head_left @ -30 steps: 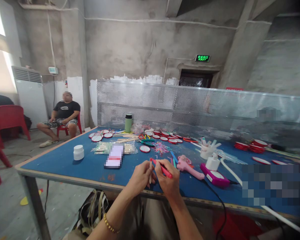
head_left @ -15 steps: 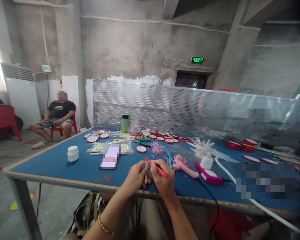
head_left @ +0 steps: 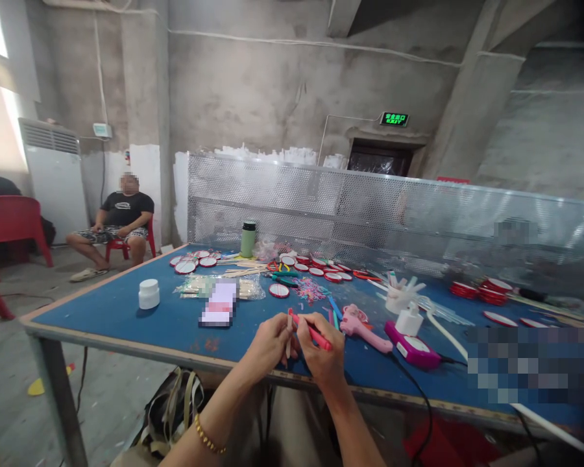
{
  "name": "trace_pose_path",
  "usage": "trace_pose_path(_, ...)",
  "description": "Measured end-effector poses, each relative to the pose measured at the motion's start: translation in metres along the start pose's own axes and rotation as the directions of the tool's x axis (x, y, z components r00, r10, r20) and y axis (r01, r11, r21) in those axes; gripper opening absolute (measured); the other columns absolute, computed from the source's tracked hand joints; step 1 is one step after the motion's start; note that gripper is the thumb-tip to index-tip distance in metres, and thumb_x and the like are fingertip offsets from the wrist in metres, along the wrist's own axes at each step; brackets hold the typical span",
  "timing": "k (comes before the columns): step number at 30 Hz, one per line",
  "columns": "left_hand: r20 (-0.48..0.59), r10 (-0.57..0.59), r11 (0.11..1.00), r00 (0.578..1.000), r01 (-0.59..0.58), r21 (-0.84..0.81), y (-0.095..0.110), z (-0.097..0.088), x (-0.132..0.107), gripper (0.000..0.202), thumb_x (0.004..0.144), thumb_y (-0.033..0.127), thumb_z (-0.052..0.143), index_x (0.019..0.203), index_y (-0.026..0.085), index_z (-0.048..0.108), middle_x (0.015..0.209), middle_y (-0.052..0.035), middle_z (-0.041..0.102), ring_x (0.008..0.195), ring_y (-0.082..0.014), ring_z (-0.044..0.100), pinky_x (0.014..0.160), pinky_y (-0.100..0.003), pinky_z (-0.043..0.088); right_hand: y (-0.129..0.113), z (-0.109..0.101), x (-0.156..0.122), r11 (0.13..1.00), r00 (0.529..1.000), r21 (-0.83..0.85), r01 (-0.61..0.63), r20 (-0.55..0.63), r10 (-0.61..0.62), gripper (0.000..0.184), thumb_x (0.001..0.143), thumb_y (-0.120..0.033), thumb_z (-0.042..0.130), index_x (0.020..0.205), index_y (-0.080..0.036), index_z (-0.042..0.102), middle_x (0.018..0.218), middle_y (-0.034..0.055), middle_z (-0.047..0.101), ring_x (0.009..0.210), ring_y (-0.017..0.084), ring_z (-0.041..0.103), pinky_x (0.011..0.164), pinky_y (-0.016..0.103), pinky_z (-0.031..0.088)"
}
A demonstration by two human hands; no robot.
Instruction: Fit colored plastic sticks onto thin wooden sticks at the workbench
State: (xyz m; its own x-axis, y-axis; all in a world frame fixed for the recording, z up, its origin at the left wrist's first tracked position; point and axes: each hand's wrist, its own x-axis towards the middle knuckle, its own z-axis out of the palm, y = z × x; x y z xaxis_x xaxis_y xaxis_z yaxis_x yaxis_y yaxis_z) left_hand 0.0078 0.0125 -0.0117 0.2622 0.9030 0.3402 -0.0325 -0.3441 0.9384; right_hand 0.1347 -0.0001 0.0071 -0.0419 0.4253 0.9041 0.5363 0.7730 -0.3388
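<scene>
Near the table's front edge, my left hand (head_left: 268,342) is closed around a flat wooden stick (head_left: 289,345), held upright. My right hand (head_left: 325,355) grips a slim red pen-like tool (head_left: 320,338), tilted so that its tip meets the top of the stick. I cannot make out the kind of tool. Just beyond the hands lie a heap of small coloured bits (head_left: 311,290) and a round white disc with a red rim (head_left: 279,290). To the right of my right hand rests a pink handheld device (head_left: 365,329) with a cord.
A phone (head_left: 219,302) lies on bagged sticks, left of which stands a white jar (head_left: 148,294). Farther back are a green bottle (head_left: 248,240), pliers (head_left: 285,279) and several red-rimmed discs. A purple box (head_left: 411,347) and white bottle (head_left: 409,320) stand right. A person (head_left: 126,214) sits beyond.
The whole view has shifted slightly, so the table and things appear a little farther right. Both hands keep their holds, with the red tool still at the stick's top.
</scene>
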Motion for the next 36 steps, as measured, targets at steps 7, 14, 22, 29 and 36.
trace_pose_path(7,0.01,0.015,1.0,1.0,-0.015,0.001,-0.0018,-0.0012,0.0017,0.037,0.089,0.053,0.046,0.082,0.017,0.05,0.06,0.0002,0.06,0.041,-0.0087,0.05,0.037,-0.018,0.039,-0.0001,-0.0007,-0.0001,1.0,1.0,0.001,0.015,0.001,-0.015,0.02,0.092,-0.019,0.052,0.075,-0.019,0.063,0.066,-0.0002,0.064,0.057,0.012,0.059,0.057,0.023,0.048)
trace_pose_path(14,0.004,0.018,1.0,1.0,-0.018,0.0,-0.0008,-0.0011,0.0016,0.031,0.089,0.047,0.048,0.079,0.018,0.049,0.057,0.0018,0.058,0.04,-0.0077,0.048,0.036,-0.017,0.037,-0.0015,-0.0009,0.0013,1.0,1.0,-0.002,0.028,0.01,-0.028,0.02,0.092,-0.02,0.052,0.076,-0.02,0.063,0.066,0.0,0.065,0.057,0.012,0.06,0.057,0.023,0.048)
trace_pose_path(22,-0.003,0.031,0.998,1.0,-0.031,0.058,-0.0022,-0.0013,0.0013,0.028,0.091,0.042,0.045,0.079,0.018,0.05,0.057,0.0011,0.059,0.039,-0.0086,0.048,0.037,-0.018,0.037,-0.0019,-0.0006,0.0026,0.999,0.999,0.005,0.036,0.024,-0.036,0.02,0.092,-0.02,0.051,0.076,-0.02,0.063,0.066,0.0,0.065,0.056,0.012,0.06,0.055,0.023,0.049)
trace_pose_path(29,-0.006,0.011,0.999,1.0,-0.01,0.046,-0.0013,-0.0001,0.001,0.028,0.089,0.044,0.047,0.079,0.018,0.05,0.058,0.0001,0.06,0.04,-0.0096,0.048,0.037,-0.019,0.037,0.0018,0.0004,0.0018,0.999,0.999,-0.017,0.033,0.001,-0.033,0.018,0.093,-0.02,0.051,0.079,-0.02,0.063,0.068,0.0004,0.065,0.059,0.013,0.061,0.059,0.023,0.049)
trace_pose_path(36,-0.002,0.032,0.999,0.999,-0.032,0.04,-0.0021,-0.0006,0.0021,0.024,0.09,0.039,0.044,0.078,0.019,0.049,0.059,0.0006,0.059,0.042,-0.0107,0.049,0.038,-0.02,0.039,0.0053,0.003,0.0002,1.0,1.0,-0.001,0.025,0.011,-0.025,0.017,0.094,-0.02,0.052,0.082,-0.02,0.063,0.072,0.0012,0.066,0.062,0.013,0.062,0.061,0.023,0.049)
